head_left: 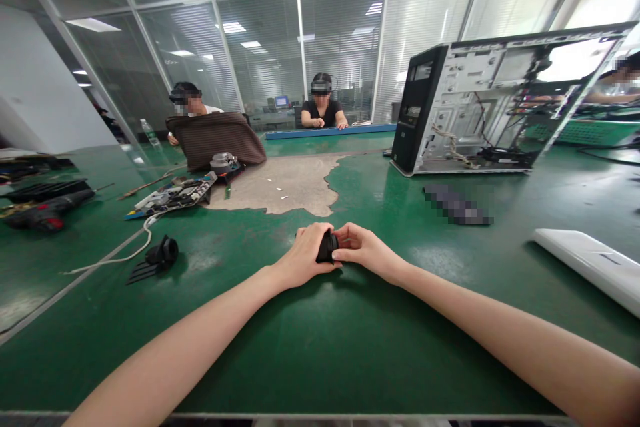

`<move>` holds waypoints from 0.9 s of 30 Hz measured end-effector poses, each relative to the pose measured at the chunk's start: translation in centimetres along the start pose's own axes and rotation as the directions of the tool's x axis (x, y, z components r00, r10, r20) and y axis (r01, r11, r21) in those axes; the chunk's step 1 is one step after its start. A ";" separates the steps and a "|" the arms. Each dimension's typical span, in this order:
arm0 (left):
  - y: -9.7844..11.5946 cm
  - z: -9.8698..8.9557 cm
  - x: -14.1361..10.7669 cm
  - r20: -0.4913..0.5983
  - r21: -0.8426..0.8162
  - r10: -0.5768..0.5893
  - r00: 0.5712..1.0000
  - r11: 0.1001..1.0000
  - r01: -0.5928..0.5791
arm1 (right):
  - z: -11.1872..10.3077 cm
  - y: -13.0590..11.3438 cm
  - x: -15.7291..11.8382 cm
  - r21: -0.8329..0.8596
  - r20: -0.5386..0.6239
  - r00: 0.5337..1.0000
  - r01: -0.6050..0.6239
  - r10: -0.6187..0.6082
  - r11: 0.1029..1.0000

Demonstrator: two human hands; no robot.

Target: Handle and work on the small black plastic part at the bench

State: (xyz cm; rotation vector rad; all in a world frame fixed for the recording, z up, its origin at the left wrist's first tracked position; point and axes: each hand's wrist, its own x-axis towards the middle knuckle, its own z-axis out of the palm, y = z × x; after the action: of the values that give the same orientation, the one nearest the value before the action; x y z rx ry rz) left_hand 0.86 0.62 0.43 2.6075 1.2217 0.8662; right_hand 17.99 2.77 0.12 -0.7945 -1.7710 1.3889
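Both my hands are closed around a small black part (327,247) just above the green tabletop, near the middle of the view. My left hand (306,252) wraps over its left side, covering much of it. From the right, the thumb and fingertips of my right hand (367,253) pinch its edge. What kind of part it is cannot be made out. To the left lies a black plastic piece (163,252) with a round end and flat prongs, apart from both hands.
An open computer case (420,110) stands at the back right, with a white flat device (595,267) nearer me. At left are a circuit board (173,197), a white cable (145,243) and a red-black power tool (50,210). A brown cloth-covered shape (215,137) and two people are beyond.
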 end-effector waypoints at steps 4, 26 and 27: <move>-0.1 0.0 -0.1 0.007 0.003 0.002 1.000 1.000 -0.002 | 0.2 -0.1 -0.6 -0.063 -0.013 0.997 0.070 -0.071 0.996; -0.1 0.1 0.2 0.013 -0.006 -0.025 1.000 1.000 0.025 | 0.0 -0.3 -1.1 -0.135 0.013 0.991 0.135 -0.135 0.982; -0.1 0.1 0.2 0.011 -0.009 -0.025 1.000 1.000 0.025 | 0.0 -0.4 -1.1 -0.137 0.014 0.992 0.130 -0.129 0.982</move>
State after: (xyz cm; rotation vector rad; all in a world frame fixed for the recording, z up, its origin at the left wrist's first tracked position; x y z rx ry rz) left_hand 0.92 0.85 0.38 2.5809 1.2414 0.8505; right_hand 18.62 1.74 0.28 -0.7340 -1.9041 1.1950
